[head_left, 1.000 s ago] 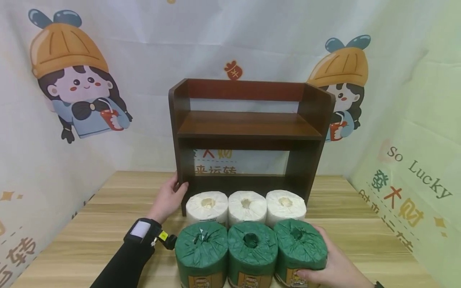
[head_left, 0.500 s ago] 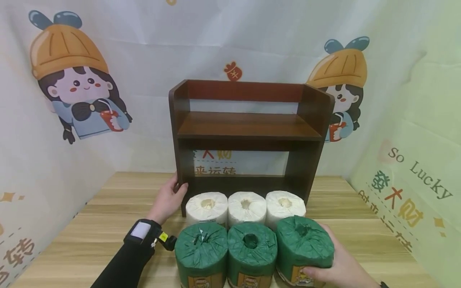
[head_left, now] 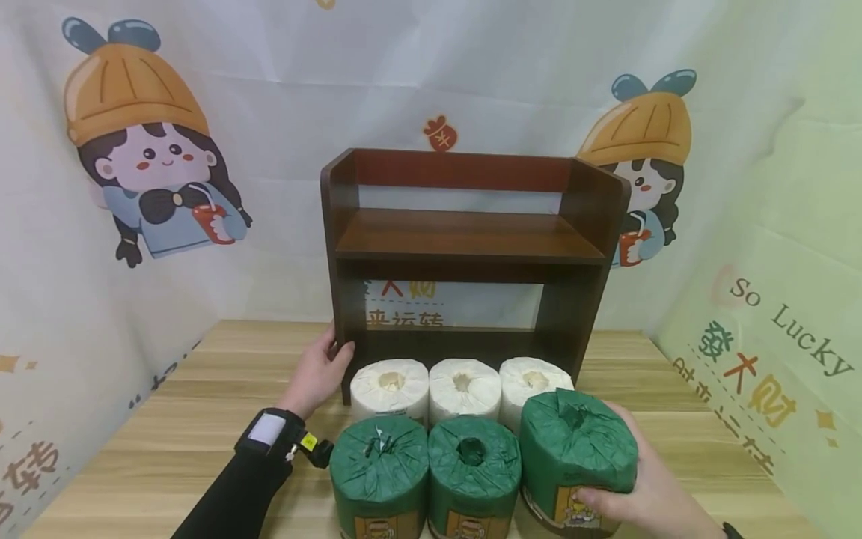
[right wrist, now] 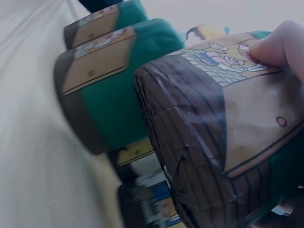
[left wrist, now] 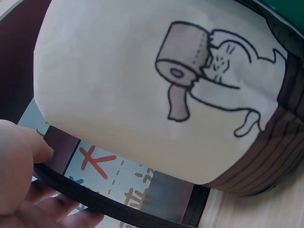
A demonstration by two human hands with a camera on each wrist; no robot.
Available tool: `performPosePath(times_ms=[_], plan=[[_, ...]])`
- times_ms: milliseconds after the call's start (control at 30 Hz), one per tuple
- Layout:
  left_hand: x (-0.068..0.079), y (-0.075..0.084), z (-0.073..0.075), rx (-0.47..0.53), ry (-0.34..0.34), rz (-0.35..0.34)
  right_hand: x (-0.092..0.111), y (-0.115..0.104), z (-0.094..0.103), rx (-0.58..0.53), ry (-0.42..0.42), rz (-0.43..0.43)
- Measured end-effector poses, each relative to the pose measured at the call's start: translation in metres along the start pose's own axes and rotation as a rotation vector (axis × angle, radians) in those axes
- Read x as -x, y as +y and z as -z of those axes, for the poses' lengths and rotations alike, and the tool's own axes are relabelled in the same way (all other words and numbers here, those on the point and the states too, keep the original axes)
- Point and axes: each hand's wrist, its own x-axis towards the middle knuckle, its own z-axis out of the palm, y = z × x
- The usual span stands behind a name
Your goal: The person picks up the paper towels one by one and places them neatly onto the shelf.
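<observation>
My right hand point(head_left: 646, 483) grips a green paper-wrapped toilet roll point(head_left: 572, 445), thumb on its printed front. The roll is tilted, and its brown striped lower part shows in the right wrist view. To its left stand two more green toilet rolls point(head_left: 380, 468). My left hand point(head_left: 315, 374) holds the side panel of a dark brown wooden shelf point(head_left: 468, 233), thumb on the near side, fingers behind the edge. Close by the panel is a white-wrapped toilet roll point(left wrist: 109, 71), large in the left wrist view.
Three white toilet rolls point(head_left: 465, 389) stand in a row before the shelf's lower compartment, behind the green ones. The wooden tabletop point(head_left: 222, 389) reaches back to a printed cloth backdrop point(head_left: 283, 112).
My right hand has raised and tilted the green toilet roll, shifting it slightly right and away from its neighbour. My left hand stays on the shelf panel.
</observation>
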Motion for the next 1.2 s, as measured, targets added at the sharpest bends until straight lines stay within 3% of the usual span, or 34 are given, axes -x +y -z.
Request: performPosePath(times_ms=[233,667,1067,1200], plan=[[0.0,0.0,0.0,-0.001,0.006,-0.006,-0.021,-0.028,0.011,-0.053,0.025,0.02],[0.0,0.001,0.001,0.007,0.003,0.005,-0.066,-0.064,0.03,0.098,0.153,0.048],[0.0,0.001,0.0,-0.005,0.008,0.012,-0.106,-0.088,0.042,-0.006,0.203,0.127],[0.001,0.003,0.001,-0.004,0.004,0.019,-0.118,-0.095,0.046,0.017,0.231,0.136]])
